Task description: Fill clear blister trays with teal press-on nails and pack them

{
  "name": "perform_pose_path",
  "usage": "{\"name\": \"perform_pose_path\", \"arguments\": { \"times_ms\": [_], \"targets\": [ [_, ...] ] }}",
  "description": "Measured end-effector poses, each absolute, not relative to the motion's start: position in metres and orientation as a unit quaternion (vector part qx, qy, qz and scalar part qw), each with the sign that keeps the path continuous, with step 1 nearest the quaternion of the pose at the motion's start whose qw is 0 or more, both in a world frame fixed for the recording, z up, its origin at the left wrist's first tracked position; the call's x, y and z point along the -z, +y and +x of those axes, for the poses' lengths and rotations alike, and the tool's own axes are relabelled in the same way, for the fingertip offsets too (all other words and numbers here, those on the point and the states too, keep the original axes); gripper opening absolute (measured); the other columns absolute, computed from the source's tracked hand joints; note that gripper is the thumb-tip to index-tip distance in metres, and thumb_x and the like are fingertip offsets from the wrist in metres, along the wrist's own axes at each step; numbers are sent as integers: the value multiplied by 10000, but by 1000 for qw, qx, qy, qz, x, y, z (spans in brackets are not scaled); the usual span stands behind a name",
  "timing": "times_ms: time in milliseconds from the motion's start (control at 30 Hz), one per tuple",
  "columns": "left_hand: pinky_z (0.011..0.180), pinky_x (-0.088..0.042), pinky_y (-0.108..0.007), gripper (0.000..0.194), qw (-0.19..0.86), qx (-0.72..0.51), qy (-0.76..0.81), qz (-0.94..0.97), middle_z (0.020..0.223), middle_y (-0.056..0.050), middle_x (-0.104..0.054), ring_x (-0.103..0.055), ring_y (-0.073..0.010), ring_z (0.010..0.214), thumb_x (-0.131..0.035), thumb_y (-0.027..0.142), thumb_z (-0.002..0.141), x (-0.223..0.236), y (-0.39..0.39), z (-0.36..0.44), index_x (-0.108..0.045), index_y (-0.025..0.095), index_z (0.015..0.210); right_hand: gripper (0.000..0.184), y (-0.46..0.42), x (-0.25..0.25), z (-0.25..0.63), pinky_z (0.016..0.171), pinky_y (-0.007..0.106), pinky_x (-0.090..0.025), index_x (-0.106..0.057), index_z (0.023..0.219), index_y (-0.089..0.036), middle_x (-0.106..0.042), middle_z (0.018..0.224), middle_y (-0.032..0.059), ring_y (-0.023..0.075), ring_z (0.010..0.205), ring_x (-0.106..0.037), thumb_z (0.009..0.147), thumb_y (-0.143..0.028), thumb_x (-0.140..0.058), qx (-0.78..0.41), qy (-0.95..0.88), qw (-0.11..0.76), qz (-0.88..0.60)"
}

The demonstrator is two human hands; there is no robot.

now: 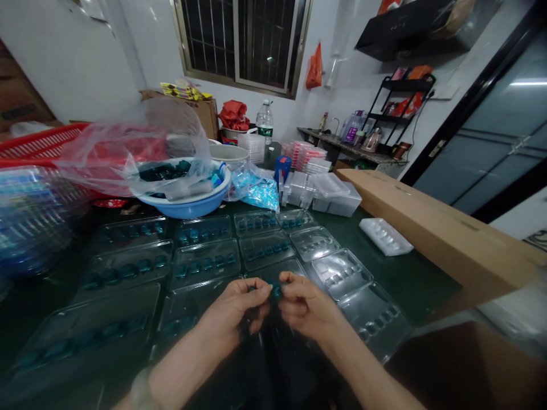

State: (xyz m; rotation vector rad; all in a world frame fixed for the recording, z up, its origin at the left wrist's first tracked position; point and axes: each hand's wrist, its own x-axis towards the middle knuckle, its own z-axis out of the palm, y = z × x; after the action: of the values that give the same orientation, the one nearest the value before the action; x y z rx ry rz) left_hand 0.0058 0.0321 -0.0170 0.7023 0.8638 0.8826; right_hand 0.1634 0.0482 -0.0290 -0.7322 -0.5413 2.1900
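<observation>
Left hand (pixel 235 310) and right hand (pixel 306 304) both pinching here, fingers (pixel 261 289) clenched on a tiny teal piece (pixel 277 290), just above clear plastic trays (pixel 204 263).

Two hands (pixel 233 310), one teal piece (pixel 277 290), one blue basin (pixel 183 209)

Dim indoor light; glare on glass door (pixel 527 83); edges bent; near trays (pixel 81 336) shadowy, perhaps slightly soft.

Blister trays (pixel 205 265): clear, thin, glossy plastic. Small teal piece (pixel 277 290): smooth, faint sheen. Basin (pixel 188 208): blue plastic, glossy. Carton (pixel 444 239): brown corrugated cardboard, matt. Tabletop (pixel 410 290): dark green, faintly glossy.
</observation>
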Motion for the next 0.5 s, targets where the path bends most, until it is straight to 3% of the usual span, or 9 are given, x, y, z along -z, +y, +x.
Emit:
{"name": "perform_pose_path", "arguments": {
  "times_ms": [167, 267, 333, 400, 500],
  "targets": [
    [356, -230, -162, 145, 777, -402, 400, 275, 491, 4, -453, -389, -61, 419, -626, 233, 700, 18, 34, 10, -542, 122, 657, 252, 51, 39, 168, 340, 161, -160, -503, 873, -208, -369, 502, -96, 29, 362, -253, 641, -172, -592, -848, -240, 378, -283],
    [353, -233, -156, 153, 786, -404, 411, 223, 527, 9, -450, -404, -61, 438, -641, 213, 679, 17, 42, 13, -518, 129, 641, 286, 50, 34, 171, 392, 176, -276, -522, 967, -244, -525, 727, -40, 43, 458, -382, 693, -210, -597, -687, -420, 463, -370],
    [345, -230, -152, 157, 783, -402, 425, 210, 548, 6, -457, -412, -62, 442, -650, 206, 666, 17, 47, 15, -517, 127, 640, 293, 51, 29, 174, 494, 198, -362, -559, 987, -254, -554, 872, -11, 63, 569, -455, 704, -191, -601, -538, -554, 483, -413],
    [338, -233, -149, 147, 786, -392, 428, 212, 561, -4, -473, -424, -65, 445, -649, 208, 666, 17, 52, 17, -531, 120, 658, 212, 52, 25, 177, 586, 224, -399, -609, 930, -240, -566, 842, 0, 95, 655, -497, 726, -189, -583, -440, -644, 462, -422],
    [331, -242, -142, 136, 793, -378, 429, 212, 566, -10, -486, -435, -66, 442, -641, 213, 670, 18, 58, 21, -549, 114, 689, 128, 58, 24, 181, 604, 242, -414, -630, 852, -223, -569, 756, 6, 127, 690, -527, 756, -204, -548, -379, -698, 431, -430]
  ]
}}
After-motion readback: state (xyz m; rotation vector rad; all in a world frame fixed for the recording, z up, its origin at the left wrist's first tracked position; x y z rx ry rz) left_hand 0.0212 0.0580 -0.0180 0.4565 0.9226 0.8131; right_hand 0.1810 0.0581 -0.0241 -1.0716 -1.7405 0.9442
